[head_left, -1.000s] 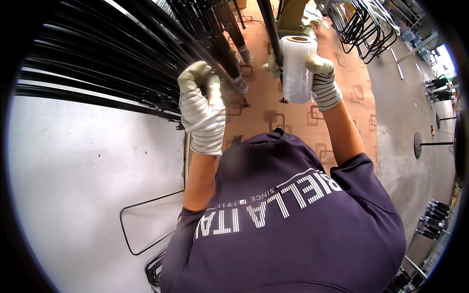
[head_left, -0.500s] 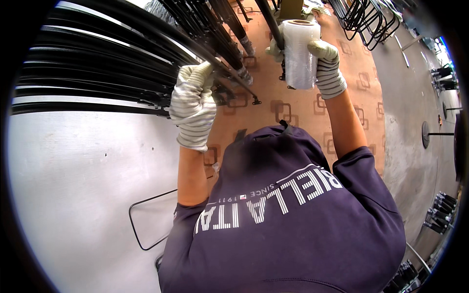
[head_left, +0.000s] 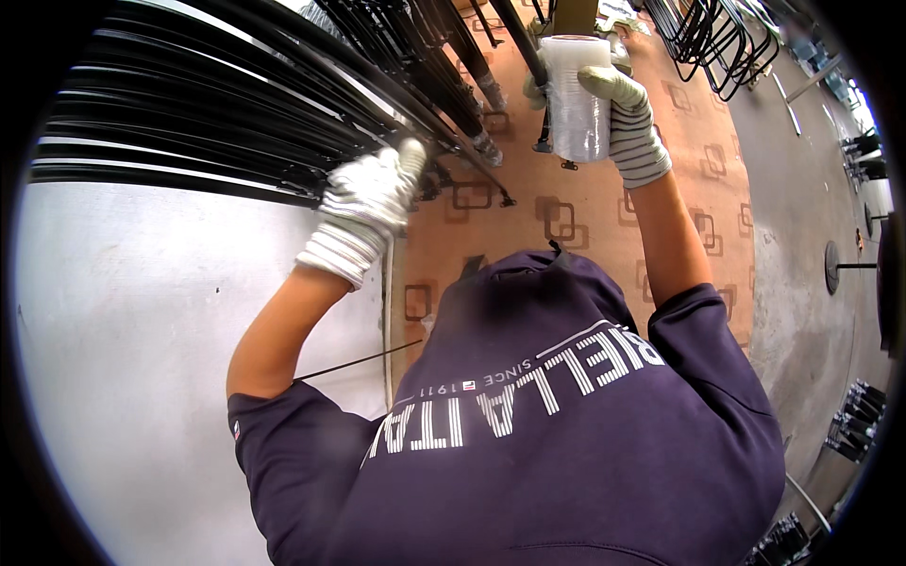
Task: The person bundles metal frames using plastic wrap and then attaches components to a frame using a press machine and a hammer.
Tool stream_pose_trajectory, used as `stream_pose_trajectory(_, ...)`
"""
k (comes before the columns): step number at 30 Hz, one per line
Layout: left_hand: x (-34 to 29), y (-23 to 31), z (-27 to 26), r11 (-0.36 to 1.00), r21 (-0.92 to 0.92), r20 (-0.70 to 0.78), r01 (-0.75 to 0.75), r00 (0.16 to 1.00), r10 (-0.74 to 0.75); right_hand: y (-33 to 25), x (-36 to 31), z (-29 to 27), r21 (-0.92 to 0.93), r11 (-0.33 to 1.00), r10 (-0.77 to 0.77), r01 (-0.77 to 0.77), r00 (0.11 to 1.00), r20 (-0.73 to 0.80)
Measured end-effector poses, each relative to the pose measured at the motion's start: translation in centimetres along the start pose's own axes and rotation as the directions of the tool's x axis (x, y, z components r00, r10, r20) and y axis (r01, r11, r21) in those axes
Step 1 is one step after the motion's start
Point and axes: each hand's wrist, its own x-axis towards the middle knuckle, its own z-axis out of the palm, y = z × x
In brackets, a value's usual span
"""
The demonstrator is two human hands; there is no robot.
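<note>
Filling the nearest part of the view is my dark purple shirt (head_left: 557,453), with pale lettering across it. Beyond it, to my left, a smooth whitish surface (head_left: 142,311) spreads out beneath my forearm. My left hand (head_left: 363,198), in a white glove with thin grey stripes, is a little blurred; its fingers are partly curled and its thumb points away from me. I cannot tell whether I have hold of anything with it. It sits at the near ends of a stack of long black tubes (head_left: 198,108), though I cannot tell whether it touches them. My right hand, gloved alike (head_left: 632,123), is closed around a roll of clear film (head_left: 578,108). The roll stands nearly upright in the grip, my palm along its right side, my thumb across its front near the top, my fingertips showing past its left side. Just beside those fingertips is a slanting black tube (head_left: 520,40). Beneath it all lies an orange-brown sheet (head_left: 557,250) patterned with dark rounded squares. Farther off to the right are bent black frames (head_left: 722,47) and a grey floor (head_left: 788,274).
</note>
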Motion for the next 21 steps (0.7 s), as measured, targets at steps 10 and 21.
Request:
stream_pose_trajectory(10,3.0,10.2,7.0,0.699,-0.679,-0.045,0.225,0.938,-0.345,2.3,-2.0,4.4,0.147,0.989,-0.011,0.02,0.998,-0.064)
stream_pose_trajectory(21,-3.3,7.1,-1.7,0.356,-0.924,-0.15,0.141,0.721,-0.676,4.6,-5.8,8.6,-0.189,0.93,-0.362,0.315,0.872,-0.33)
